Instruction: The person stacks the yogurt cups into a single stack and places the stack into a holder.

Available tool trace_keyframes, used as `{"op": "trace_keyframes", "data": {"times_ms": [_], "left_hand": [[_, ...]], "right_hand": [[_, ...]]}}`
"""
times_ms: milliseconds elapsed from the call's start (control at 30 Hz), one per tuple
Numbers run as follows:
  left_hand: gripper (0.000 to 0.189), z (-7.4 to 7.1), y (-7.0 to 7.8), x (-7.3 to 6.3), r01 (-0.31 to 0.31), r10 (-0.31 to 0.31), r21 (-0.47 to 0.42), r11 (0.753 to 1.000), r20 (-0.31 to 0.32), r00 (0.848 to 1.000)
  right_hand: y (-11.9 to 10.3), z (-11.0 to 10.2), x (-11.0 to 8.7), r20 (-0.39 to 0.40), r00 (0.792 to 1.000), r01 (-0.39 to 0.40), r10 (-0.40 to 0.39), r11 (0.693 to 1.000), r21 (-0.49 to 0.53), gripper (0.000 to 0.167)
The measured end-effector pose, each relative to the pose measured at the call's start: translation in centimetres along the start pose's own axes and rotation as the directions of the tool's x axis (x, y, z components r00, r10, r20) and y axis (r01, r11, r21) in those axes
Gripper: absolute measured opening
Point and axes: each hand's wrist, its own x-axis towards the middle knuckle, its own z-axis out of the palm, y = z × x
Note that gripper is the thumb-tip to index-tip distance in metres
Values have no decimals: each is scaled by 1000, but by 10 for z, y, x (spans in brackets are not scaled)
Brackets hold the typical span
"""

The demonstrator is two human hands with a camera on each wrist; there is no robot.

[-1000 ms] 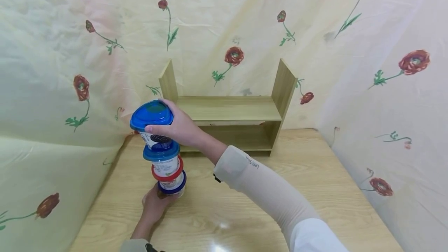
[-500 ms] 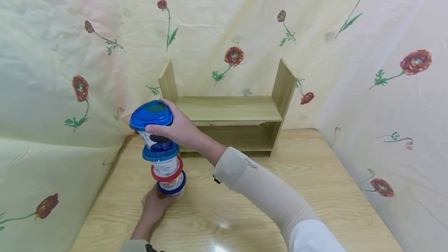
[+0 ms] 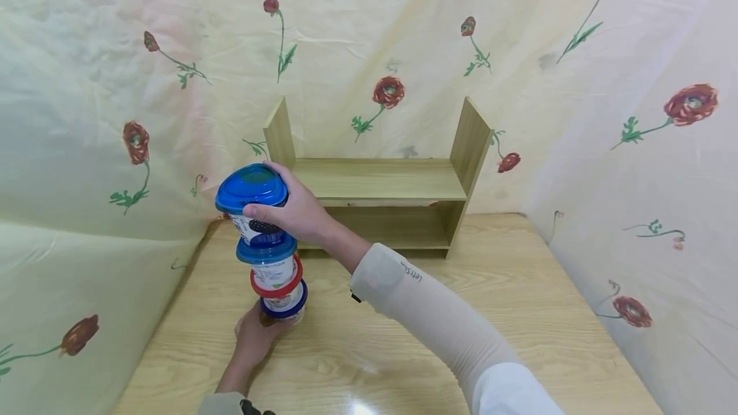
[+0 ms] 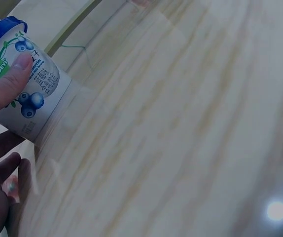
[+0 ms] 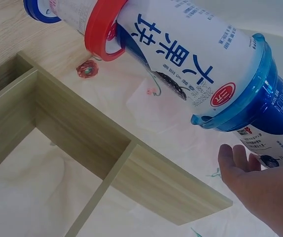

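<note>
Yogurt tubs stand in a tower at the left of the table in the head view. My right hand (image 3: 300,213) grips the top tub (image 3: 250,187), which has a bright blue lid, thumb on its near side. Under it comes a white tub with a clear blue lid (image 3: 265,252), then a red-lidded tub (image 3: 277,277). My left hand (image 3: 255,336) holds the bottom tub (image 4: 43,84), white with blueberry pictures and a dark blue lid; in the left wrist view the thumb lies across its label. The tower leans slightly in the head view.
Behind and right of the tower stands a two-level wooden shelf (image 3: 377,178) with upright side panels. The wood-grain table (image 3: 432,338) reaches to floral cloth walls (image 3: 346,31) at the back and both sides.
</note>
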Motion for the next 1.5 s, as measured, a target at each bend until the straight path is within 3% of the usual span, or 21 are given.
{"op": "trace_keyframes", "data": {"times_ms": [367,600,767,1200,1500], "left_hand": [[97,3,0,-2,10,-10,-1,1000,-5,1000],[98,3,4,1,28,-28,-21,999,4,1000],[94,0,6,5,5,-5,-20,1000,-7,1000],[102,-1,2,1,23,-22,-39,999,11,1000],[101,-1,2,-3,20,-19,-39,999,28,999]], "right_hand": [[5,-3,-2,20,1000,4,-5,999,42,86],[12,-19,-6,42,995,83,-89,988,131,85],[23,-39,-12,-10,989,144,-144,980,138,77],[62,-79,-33,-102,990,109,-100,990,86,72],[85,-110,-54,-148,988,55,-35,990,131,73]]}}
